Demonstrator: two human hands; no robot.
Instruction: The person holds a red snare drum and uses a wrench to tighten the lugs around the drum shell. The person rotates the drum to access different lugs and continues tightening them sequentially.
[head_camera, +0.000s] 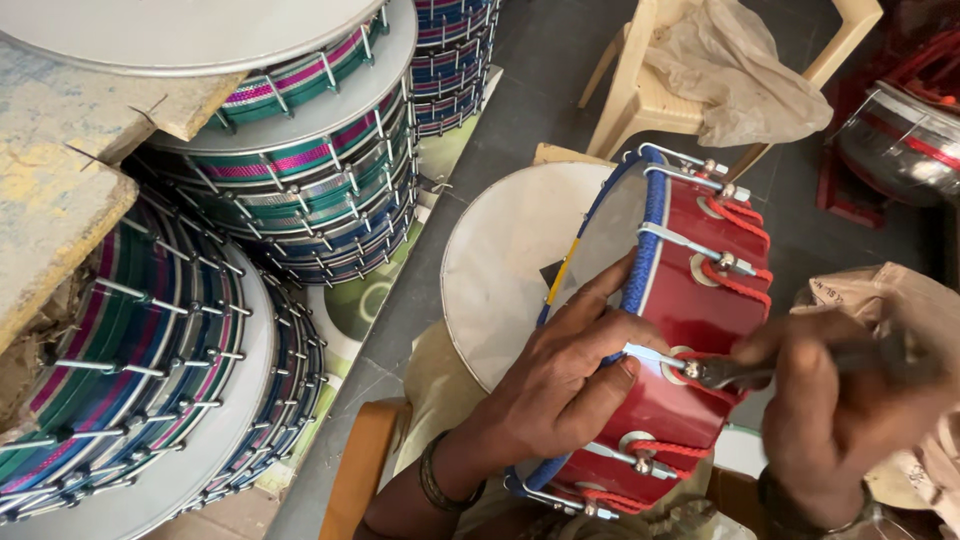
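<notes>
A red drum (690, 330) lies on its side across the person's lap, near and right of centre, its pale skin facing left and its shell turned up toward the camera. A blue rim band (648, 235) edges the skin, and red cord (738, 285) zigzags along the shell between metal hooks (690, 243) and their small nuts.

The left hand (570, 375) lies over the rim, fingers spread on the skin and thumb pressed to the shell, closed on the drum to steady it. The right hand (835, 410) is wrapped tight round the handles of pliers (725, 372), whose tip meets a nut on the middle hook, just beside the left thumb. The right hand is blurred, so the exact bite of the tip cannot be told.

The step in hand looks like tightening a tension hook, one fitting of several along the shell. A next move would seem to call for a firm bite on the nut, a steady left hand against the twist, and care not to nick the cord or slip onto the thumb.

To the left stand stacks of striped drums (300, 165), green, pink and blue, with bright rods. A plastic chair (650, 100) with a crumpled cloth (735, 70) stands at the far side
</notes>
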